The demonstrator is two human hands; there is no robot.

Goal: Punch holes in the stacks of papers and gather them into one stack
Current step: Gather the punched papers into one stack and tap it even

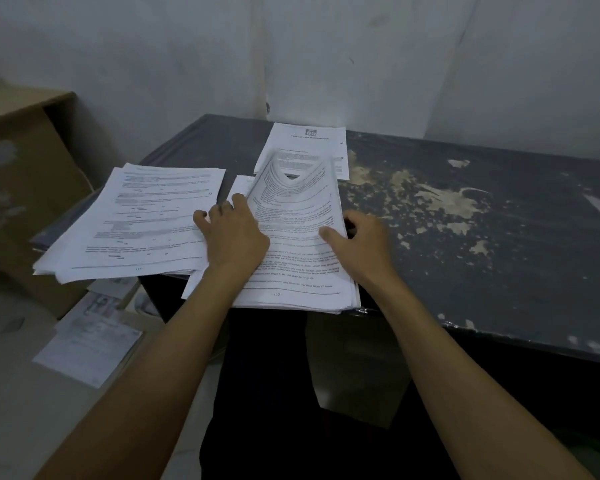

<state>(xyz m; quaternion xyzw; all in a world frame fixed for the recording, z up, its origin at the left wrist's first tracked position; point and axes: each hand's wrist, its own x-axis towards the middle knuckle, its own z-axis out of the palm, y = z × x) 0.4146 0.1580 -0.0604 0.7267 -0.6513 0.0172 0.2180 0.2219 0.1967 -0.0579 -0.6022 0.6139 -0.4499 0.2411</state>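
A middle stack of printed papers (298, 258) lies at the table's front edge, its far end curled upward into an arch. My left hand (232, 233) presses on its left side, fingers spread over the paper edge. My right hand (357, 237) holds its right edge, thumb on top and fingers curled under the sheets. A looser left stack (142, 220) lies fanned out over the table's left corner. A smaller far stack (309, 140) with a title page sits behind the middle one. No hole punch is visible.
The dark table (482, 237) has worn, peeling patches on its right part. A cardboard box (25, 188) stands at the left against the wall. Loose printed sheets (90, 344) lie on the floor below the table's left corner.
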